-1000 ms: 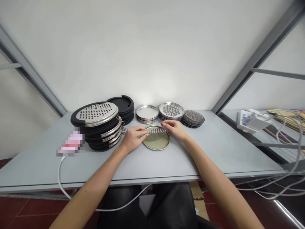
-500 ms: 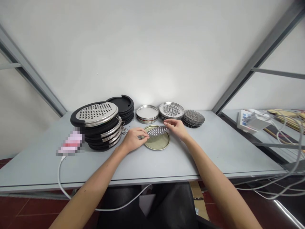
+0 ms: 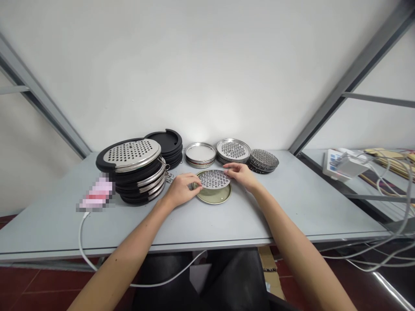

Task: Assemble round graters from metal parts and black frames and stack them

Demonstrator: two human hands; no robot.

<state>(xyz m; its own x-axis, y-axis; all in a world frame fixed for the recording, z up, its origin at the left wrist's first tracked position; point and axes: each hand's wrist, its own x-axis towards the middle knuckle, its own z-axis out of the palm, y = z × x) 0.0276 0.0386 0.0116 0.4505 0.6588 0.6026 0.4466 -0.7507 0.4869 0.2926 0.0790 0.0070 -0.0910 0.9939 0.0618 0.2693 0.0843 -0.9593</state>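
Note:
A round metal grater disc [image 3: 214, 179] with raised teeth is held by its edges between both hands. My left hand [image 3: 183, 189] pinches its left edge, and my right hand [image 3: 241, 174] grips the right edge. The disc is tilted over a shallow gold-coloured round lid [image 3: 214, 199] that lies on the table; its far part is hidden by the disc. Whether the disc touches the lid I cannot tell.
Left stands a tall stack of black-rimmed graters [image 3: 134, 155], with black round holders [image 3: 165, 144] behind. Plain metal lids [image 3: 200, 152], rimmed graters [image 3: 233, 150] and loose grater discs [image 3: 264, 160] line the back. A blurred pink item [image 3: 97, 194] trails a white cable. A power strip [image 3: 335, 164] is far right.
The grater disc has turned from a steep tilt to a flatter one, so more of its toothed face shows. Both hands stay at its edges, nearly in place.

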